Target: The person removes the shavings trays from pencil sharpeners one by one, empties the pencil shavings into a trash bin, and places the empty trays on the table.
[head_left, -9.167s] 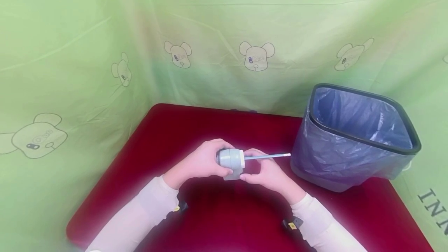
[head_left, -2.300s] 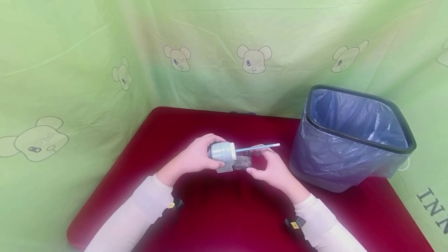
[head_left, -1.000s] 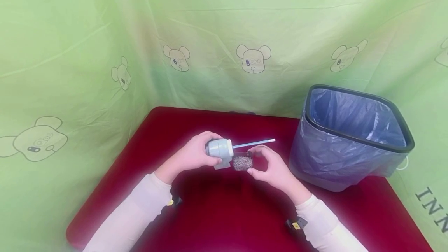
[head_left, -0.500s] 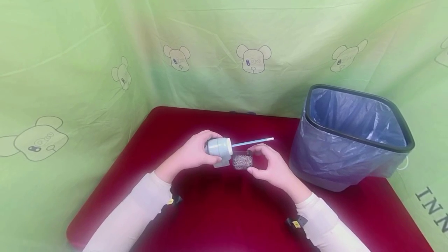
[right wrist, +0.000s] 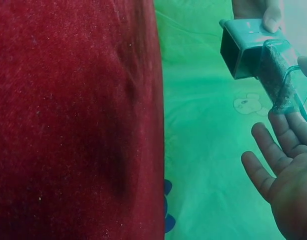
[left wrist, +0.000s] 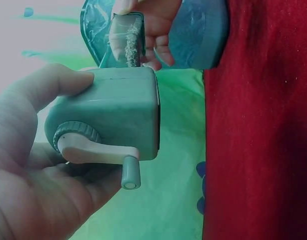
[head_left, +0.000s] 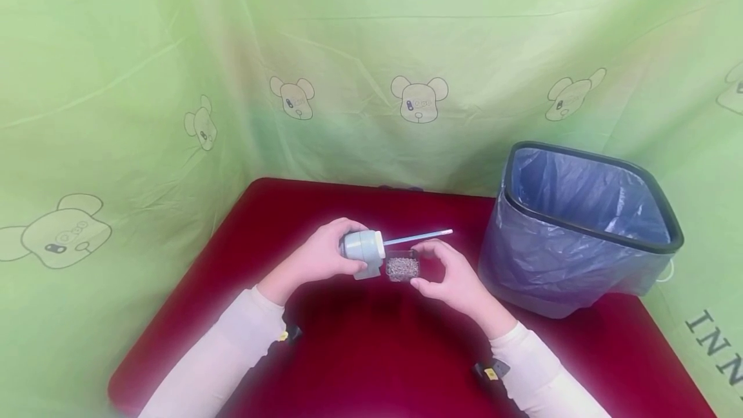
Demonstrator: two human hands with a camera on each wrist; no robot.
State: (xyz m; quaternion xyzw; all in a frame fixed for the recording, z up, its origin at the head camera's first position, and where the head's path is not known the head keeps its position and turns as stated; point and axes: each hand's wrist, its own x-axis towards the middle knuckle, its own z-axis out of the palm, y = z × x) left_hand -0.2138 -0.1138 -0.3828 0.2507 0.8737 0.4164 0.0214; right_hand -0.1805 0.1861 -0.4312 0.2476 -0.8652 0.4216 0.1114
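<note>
A grey-blue crank pencil sharpener [head_left: 361, 248] lies sideways in my left hand [head_left: 319, 255], raised over the red table. Its crank [left wrist: 96, 151] points toward the left wrist camera. From its white front a light blue pencil [head_left: 416, 237] sticks out to the right. My right hand [head_left: 451, 276] pinches the clear shavings drawer [head_left: 402, 267] between thumb and fingers. Grey-brown shavings lie in that drawer, which is out of the sharpener and right beside it. In the right wrist view the sharpener body [right wrist: 249, 45] shows a dark, hollow drawer slot.
A trash bin [head_left: 574, 269] with a black rim and a bluish plastic liner stands on the right part of the red table [head_left: 325, 366]. Green curtains [head_left: 348, 44] with printed bear heads hang behind and at the sides.
Earlier the drawer was inside the sharpener; my right hand has pulled it out to the right, baring the shavings. Both hands have barely moved during the last second.
</note>
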